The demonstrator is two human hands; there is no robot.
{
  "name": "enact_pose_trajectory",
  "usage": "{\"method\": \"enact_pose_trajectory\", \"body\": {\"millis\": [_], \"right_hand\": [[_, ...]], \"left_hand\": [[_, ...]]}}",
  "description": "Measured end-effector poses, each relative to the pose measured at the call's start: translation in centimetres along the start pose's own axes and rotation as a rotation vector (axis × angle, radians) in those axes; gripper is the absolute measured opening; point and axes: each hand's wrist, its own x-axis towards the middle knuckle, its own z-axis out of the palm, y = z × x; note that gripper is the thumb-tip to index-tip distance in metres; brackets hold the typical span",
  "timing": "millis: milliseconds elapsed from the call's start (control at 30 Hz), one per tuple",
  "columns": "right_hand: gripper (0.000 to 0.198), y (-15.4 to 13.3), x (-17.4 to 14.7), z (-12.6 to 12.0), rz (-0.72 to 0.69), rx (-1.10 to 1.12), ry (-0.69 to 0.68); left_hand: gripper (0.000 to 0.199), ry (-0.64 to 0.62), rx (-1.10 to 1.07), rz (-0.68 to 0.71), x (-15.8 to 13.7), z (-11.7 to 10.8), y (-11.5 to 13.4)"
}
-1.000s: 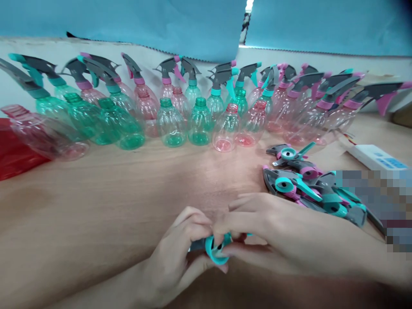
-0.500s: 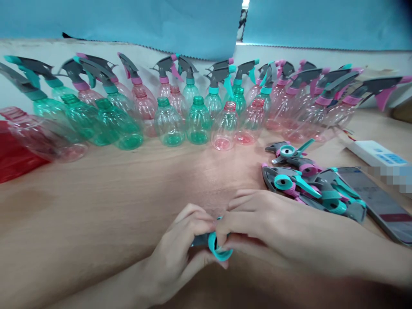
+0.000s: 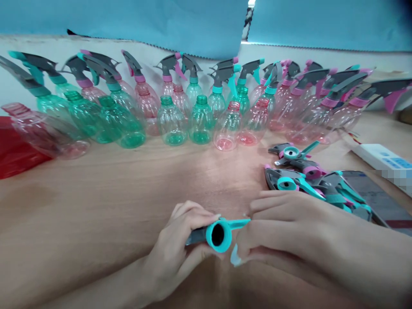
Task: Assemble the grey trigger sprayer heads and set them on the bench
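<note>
My left hand (image 3: pixel 175 246) is closed around a trigger sprayer head (image 3: pixel 227 238) with a grey body and a turquoise collar and trigger. The collar faces me, its inside dark, and the trigger points right. Just right of the collar, my right hand (image 3: pixel 286 229) pinches a small whitish, rounded piece (image 3: pixel 236 256), blurred and partly hidden by the fingers. Beyond my right wrist lies a pile of loose sprayer heads (image 3: pixel 286 183) in grey, turquoise and pink; one on top shows a white ring inside its collar.
Several open-necked green bottles (image 3: pixel 201 122) and pink bottles (image 3: pixel 227 128) stand across the table (image 3: pixel 128 184). Behind and beside them are bottles with sprayer heads fitted (image 3: pixel 217 86). A phone (image 3: pixel 376 189) and a white box (image 3: pixel 383 154) lie at right, a red bag (image 3: pixel 19 150) at left.
My right fingers, earlier at the collar's opening, have drawn away to the right with the whitish piece. The collar's dark inside now shows. My left hand still grips the sprayer head.
</note>
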Motion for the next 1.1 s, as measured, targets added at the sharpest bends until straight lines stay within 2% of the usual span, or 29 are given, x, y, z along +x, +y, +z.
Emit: {"method": "enact_pose_trajectory", "body": {"millis": [100, 200, 300, 433, 800, 1100], "right_hand": [[0.021, 0.1, 0.5, 0.2, -0.001, 0.096, 0.074], [0.017, 0.5, 1.2, 0.8, -0.034, 0.084, 0.191], [0.015, 0.9, 1.4, 1.6, -0.064, 0.066, 0.211], [0.013, 1.1, 1.3, 1.8, -0.046, 0.096, 0.193], [0.021, 0.8, 1.0, 0.5, 0.012, 0.019, -0.023], [0.016, 0.7, 0.9, 0.5, 0.073, 0.082, -0.018]], "left_hand": [[0.020, 0.041, -0.055, -0.015, 0.2, 0.1, 0.1], [0.022, 0.053, -0.108, -0.056, 0.3, 0.2, 0.2], [0.020, 0.072, -0.134, -0.090, 0.3, 0.2, 0.2], [0.022, 0.076, -0.150, -0.077, 0.2, 0.1, 0.3], [0.015, 0.070, -0.087, -0.059, 0.5, 0.2, 0.5], [0.017, 0.070, -0.089, -0.084, 0.6, 0.1, 0.4]]}}
